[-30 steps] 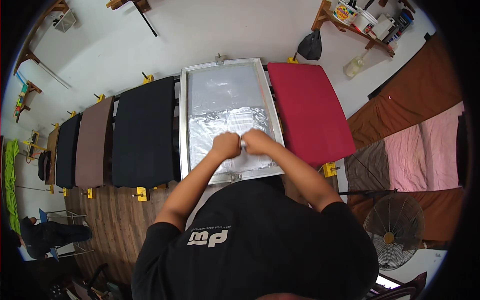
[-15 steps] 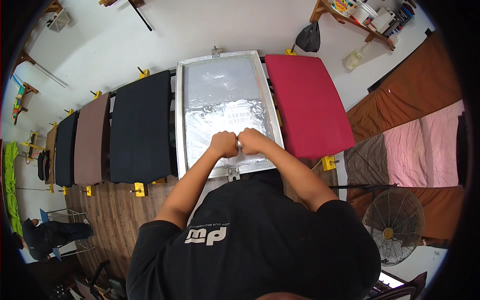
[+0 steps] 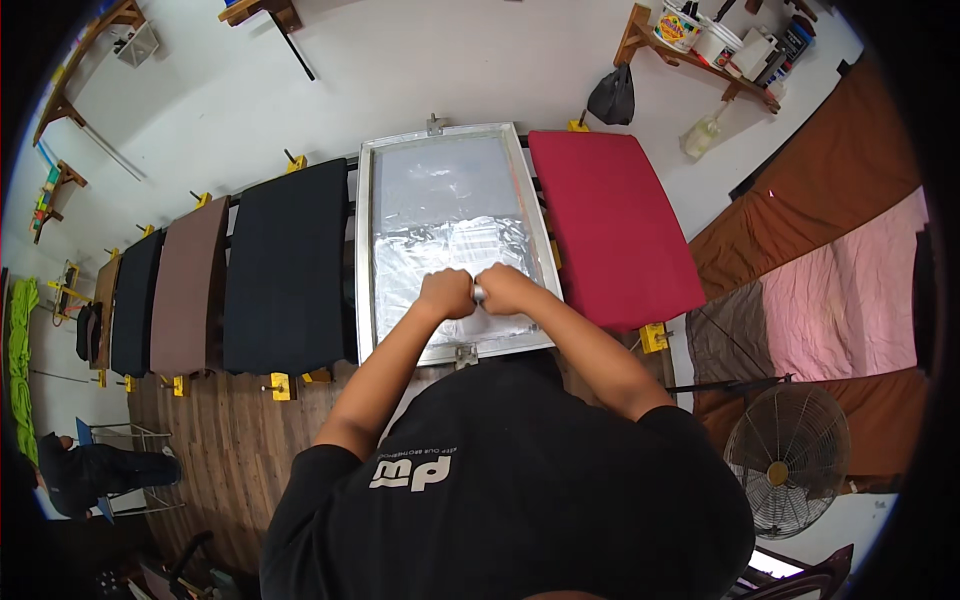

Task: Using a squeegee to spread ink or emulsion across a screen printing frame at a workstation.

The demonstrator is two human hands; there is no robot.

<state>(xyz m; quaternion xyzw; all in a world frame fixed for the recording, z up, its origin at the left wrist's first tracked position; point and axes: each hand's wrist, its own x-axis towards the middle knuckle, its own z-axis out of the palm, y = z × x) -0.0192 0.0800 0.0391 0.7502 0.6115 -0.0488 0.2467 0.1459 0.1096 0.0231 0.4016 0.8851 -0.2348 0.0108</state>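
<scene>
A printing screen (image 3: 548,255) with a silver metal frame lies in front of me. Its upper part is dull grey, while a shiny, wrinkled clear film covers the lower part. Both my fists are over that lower half, side by side. My left hand (image 3: 446,294) and my right hand (image 3: 506,288) are closed on a squeegee (image 3: 479,294). Only a short silvery bit of its handle shows between the fists; its blade is hidden. A metal clamp (image 3: 466,356) sits at the near edge of the frame, another clamp (image 3: 434,125) at the far edge.
A red cloth-covered board (image 3: 615,230) stands close on the right. To the left are a black board (image 3: 288,265), a brown board (image 3: 188,285) and others, with yellow brackets. A standing fan (image 3: 786,460) is at lower right. Another person (image 3: 90,475) is at far left.
The view has tilted slightly, so the wall, boards and screen sit lower in the picture. Both hands keep their grip, at nearly the same place over the screen.
</scene>
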